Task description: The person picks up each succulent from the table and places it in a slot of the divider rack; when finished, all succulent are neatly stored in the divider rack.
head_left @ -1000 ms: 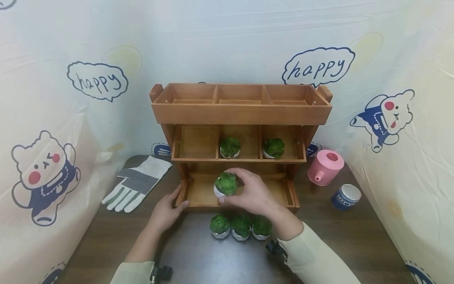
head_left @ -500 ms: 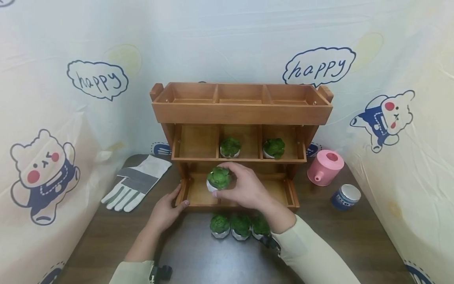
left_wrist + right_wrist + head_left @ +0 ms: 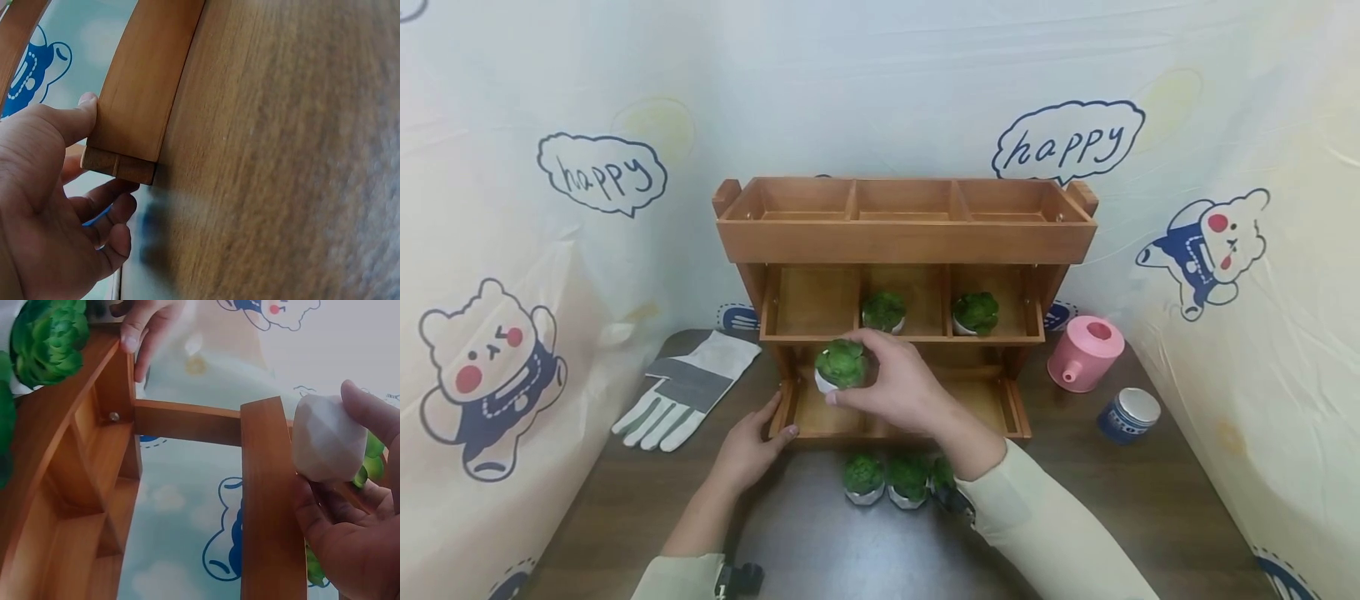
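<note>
My right hand point(image 3: 898, 383) holds a small potted succulent point(image 3: 840, 364) between thumb and fingers, in front of the left part of a three-tier wooden planter shelf point(image 3: 906, 243). In the right wrist view its white faceted pot point(image 3: 328, 437) shows clear of the shelf boards. My left hand point(image 3: 751, 448) grips the left front corner of the bottom tier. In the left wrist view, the thumb presses the front board point(image 3: 140, 81) and the fingers bend round its end. Two succulents sit in the middle tier, in the centre compartment point(image 3: 884, 312) and the right compartment point(image 3: 976, 313).
Several potted succulents point(image 3: 864, 477) stand in a row on the table before the shelf, one partly covered by the right wrist camera. Work gloves point(image 3: 688, 389) lie at left. A pink watering can point(image 3: 1086, 354) and a blue jar point(image 3: 1129, 415) stand at right.
My right hand has carried the succulent leftward and slightly up, from the middle of the bottom tier to its left side. The left hand has stayed at the corner.
</note>
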Motion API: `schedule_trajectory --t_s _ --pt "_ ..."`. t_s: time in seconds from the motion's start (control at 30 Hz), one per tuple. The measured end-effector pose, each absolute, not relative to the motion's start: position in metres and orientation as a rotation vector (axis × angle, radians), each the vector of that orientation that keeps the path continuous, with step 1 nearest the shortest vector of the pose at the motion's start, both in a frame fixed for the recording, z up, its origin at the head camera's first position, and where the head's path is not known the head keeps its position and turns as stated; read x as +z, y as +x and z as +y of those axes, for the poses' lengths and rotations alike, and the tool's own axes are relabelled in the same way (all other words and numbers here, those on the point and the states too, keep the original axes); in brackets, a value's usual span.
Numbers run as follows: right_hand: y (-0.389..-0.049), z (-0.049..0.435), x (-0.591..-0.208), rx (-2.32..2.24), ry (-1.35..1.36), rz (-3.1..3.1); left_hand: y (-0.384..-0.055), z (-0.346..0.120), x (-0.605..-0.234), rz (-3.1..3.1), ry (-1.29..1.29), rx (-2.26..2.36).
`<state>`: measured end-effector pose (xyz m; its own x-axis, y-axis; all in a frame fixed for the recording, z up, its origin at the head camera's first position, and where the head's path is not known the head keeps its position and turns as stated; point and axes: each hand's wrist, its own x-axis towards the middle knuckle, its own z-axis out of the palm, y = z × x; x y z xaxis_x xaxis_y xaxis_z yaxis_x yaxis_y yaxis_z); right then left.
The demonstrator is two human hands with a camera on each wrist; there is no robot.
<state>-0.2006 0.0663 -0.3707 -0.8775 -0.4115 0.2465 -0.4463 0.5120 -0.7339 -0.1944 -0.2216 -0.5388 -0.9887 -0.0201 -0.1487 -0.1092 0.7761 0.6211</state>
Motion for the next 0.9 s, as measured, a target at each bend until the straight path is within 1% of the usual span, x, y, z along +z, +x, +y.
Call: schedule_trajectory --t_s 0.13,0.5,0.9 --pt "-0.204 0.060 -0.368 1.328 0.800 -2.675 -0.194 -0.222 -0.540 2.841 -0.095 1.005" --pt "-0.206 0.039 -0.355 1.355 0.758 -2.689 -0.195 -0.223 -0.540 2.851 -0.080 1.015" --pt "-0.219 0.022 -0.348 1.337 0.725 -2.691 -0.195 -0.223 -0.542 2.853 -0.068 1.020"
